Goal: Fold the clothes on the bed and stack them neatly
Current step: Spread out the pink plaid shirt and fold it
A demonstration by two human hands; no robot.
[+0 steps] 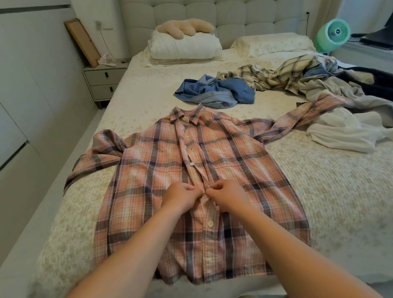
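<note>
A pink plaid shirt (pixel 237 173) lies flat and face up on the bed (pixel 344 205), collar away from me, sleeves spread to both sides. My left hand (pixel 181 196) and my right hand (pixel 227 194) meet at the button placket in the middle of the shirt. Each pinches the fabric there, fingers curled, fingertips almost touching. A crumpled blue shirt (pixel 218 92) lies beyond the collar. Further right lie a cream plaid shirt (pixel 280 75) and a heap of white, grey and dark clothes (pixel 357 111), unfolded.
Two pillows and a plush toy (pixel 186 44) sit at the headboard. A nightstand (pixel 104 78) stands left of the bed, wardrobe doors along the left wall. A green fan (pixel 333 34) and a laptop (pixel 387 31) are at the right.
</note>
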